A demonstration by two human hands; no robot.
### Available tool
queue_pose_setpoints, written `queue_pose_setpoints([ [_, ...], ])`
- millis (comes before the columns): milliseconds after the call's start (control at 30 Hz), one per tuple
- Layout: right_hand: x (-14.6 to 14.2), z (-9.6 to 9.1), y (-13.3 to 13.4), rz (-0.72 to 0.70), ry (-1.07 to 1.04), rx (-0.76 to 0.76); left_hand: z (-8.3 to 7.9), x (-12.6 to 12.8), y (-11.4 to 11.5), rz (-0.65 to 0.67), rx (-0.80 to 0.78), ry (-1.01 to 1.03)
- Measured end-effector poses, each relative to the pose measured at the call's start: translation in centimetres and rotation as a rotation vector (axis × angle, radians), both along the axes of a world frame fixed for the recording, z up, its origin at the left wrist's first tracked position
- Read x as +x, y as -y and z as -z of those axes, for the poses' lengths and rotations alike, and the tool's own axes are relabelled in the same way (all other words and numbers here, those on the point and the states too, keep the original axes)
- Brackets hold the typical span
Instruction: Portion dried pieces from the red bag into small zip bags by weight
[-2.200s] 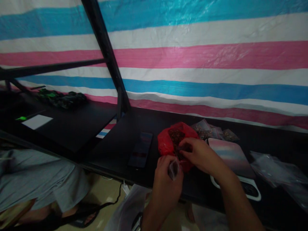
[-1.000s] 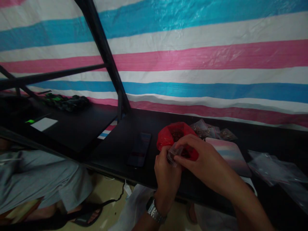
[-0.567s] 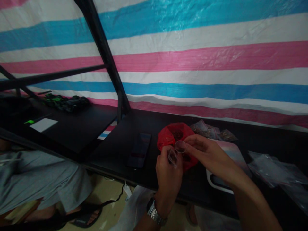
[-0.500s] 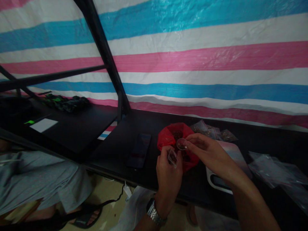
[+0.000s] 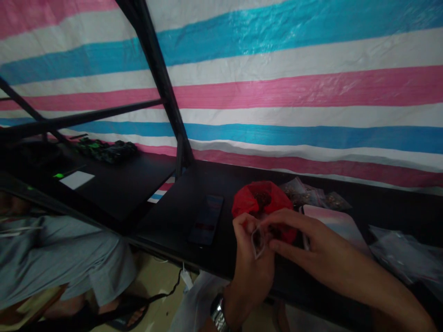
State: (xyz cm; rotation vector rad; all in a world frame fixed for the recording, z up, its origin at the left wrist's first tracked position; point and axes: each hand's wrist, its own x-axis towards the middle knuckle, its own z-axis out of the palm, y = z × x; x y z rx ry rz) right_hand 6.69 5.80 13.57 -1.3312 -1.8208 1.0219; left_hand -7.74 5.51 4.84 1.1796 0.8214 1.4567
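My left hand (image 5: 254, 263), with a metal-band watch on its wrist, is closed around a small clear zip bag (image 5: 258, 242) whose mouth is held open toward me. Something dark shows inside the bag. Thumb and fingers of my right hand (image 5: 301, 230) pinch at the bag's mouth. The small clear round cup they held a moment ago is now mostly hidden and blurred there. Just behind both hands lies an open red plastic bag (image 5: 247, 198) with dark brown bits (image 5: 263, 198) in it.
Filled zip bags (image 5: 306, 194) lie behind a white scale (image 5: 334, 223), partly under my right arm. Flat clear zip bags (image 5: 404, 251) are at the right, a dark phone (image 5: 207, 219) at the left. A black post (image 5: 159, 78) stands at the back; a person's grey-clothed legs (image 5: 69, 253) show at left.
My right hand has moved the clear cup from above the red bag down to the zip bag's mouth. The view has shifted slightly, so everything sits further right.
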Motion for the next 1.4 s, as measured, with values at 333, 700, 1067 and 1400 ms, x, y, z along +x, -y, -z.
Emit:
queue_pose_setpoints([
  [333,0.3,1.2,-0.1,-0.067,0.037,-0.100,0.2,-1.7,0.9,0.319,-0.055,0.007],
  [700,0.9,0.0,-1.1,0.186,-0.018,0.095,1.2,-2.8,0.4,0.255,-0.136,-0.215],
  [1067,7.8,-0.8,0.4,0.721,-0.145,0.170,0.9,-2.1,0.3,0.179,-0.026,-0.257],
  [1400,13.6,4.4,-0.1,0.702,0.110,0.151,0.8,-1.0,1.4,0.126,0.439,-0.623],
])
